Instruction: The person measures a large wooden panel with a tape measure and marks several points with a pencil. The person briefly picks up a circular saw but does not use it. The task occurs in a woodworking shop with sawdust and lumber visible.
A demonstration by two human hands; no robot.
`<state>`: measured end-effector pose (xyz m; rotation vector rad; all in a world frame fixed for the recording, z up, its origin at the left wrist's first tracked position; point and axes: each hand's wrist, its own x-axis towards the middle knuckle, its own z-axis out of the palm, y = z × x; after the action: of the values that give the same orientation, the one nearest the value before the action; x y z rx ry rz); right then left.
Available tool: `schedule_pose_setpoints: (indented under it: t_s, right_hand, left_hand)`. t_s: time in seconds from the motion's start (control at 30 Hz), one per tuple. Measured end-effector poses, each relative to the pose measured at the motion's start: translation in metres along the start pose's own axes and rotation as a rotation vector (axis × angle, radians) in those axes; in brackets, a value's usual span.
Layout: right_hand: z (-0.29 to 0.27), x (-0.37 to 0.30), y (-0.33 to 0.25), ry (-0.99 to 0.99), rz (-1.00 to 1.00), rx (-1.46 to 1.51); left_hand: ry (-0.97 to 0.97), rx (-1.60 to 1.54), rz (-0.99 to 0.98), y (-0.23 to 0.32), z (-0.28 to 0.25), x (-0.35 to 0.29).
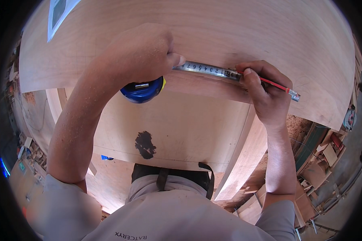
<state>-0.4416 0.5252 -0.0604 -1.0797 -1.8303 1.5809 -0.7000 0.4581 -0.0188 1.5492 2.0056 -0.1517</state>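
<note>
- The person's left hand (155, 52) reaches in across the upper wooden panel (229, 36), the forearm bent round from the left; its grip is curled closed, thumb set against the steel blade (207, 69), though from here the fingers beneath are hidden.
- The blue tape measure case (142, 91), with a bit of yellow at its right side, sits just below the left wrist, partly covered by it.
- From the left thumb the blade runs rightward, marked side up, along the panel near its closer edge.
- The right hand (271, 98) is at the other visible end of the blade, its grip drawn into a pinch around a red pencil (275, 83).
- The pencil slants down to the right across the hand, its silvery end sticking out past the knuckles and its other end beside the blade.
- Nearer the person's body lies a paler board (181, 120), with a dark blotch (145, 145) on it.
- A sheet of paper (60, 16) lies at the panel's far left.
- Off to the right, wood offcuts (330, 154) are heaped together.
</note>
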Motion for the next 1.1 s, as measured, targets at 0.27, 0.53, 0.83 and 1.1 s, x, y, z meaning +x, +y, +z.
schedule_pose_setpoints:
  t_s: [0.27,0.53,0.83,1.1]
  right_hand:
    - [0.0004,0.0004,-0.0013,-0.002,0.003,0.0]
    - [0.0001,0.0001,0.0001,-0.004,0.01,0.011]
    - [0.0008,-0.0003,-0.0004,0.013,0.0,0.01]
    - [0.0004,-0.0005,0.0021,0.008,-0.02,-0.002]
  left_hand:
    - [0.006,0.014,-0.056,0.0023,0.0025,-0.003]
    - [0.024,0.012,-0.043,0.0009,0.0039,-0.0034]
    - [0.024,-0.005,-0.026,-0.0005,0.0054,-0.0018]
    - [0.007,0.012,-0.036,0.0006,0.004,-0.0014]
